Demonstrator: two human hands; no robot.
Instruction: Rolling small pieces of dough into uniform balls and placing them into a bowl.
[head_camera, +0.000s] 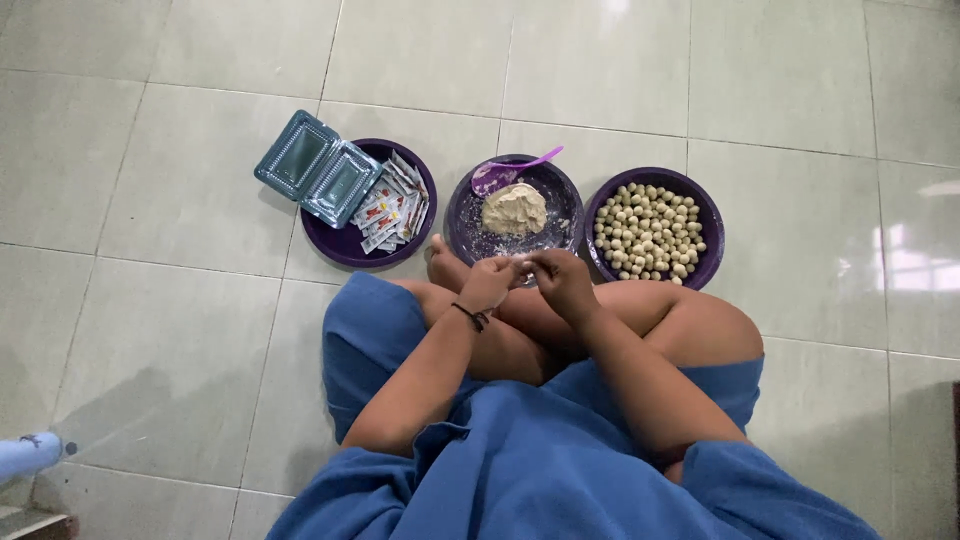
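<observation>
1. Three dark purple bowls are sitting in a row on the tiled floor (180, 200). The middle bowl (562, 225) is serving as landmark here.
2. Inside the middle bowl, one mound of pale dough (515, 208) is lying, with one purple spoon (508, 171) leaning over the far rim.
3. The bowl to its right (708, 235) is holding many small pale dough balls (650, 230), too many and too crowded for counting.
4. The bowl to its left (340, 245) is holding a heap of small sachets (392, 210); number unclear, since they are overlapping. One open clear plastic box (318, 168) is resting on that bowl's far-left rim.
5. Just in front of the middle bowl, the left hand (488, 283) and right hand (562, 280) are meeting fingertip to fingertip, pinching something tiny and pale between them; it is too small for telling what it is.
6. Crossed legs and blue clothing are filling the near side.
</observation>
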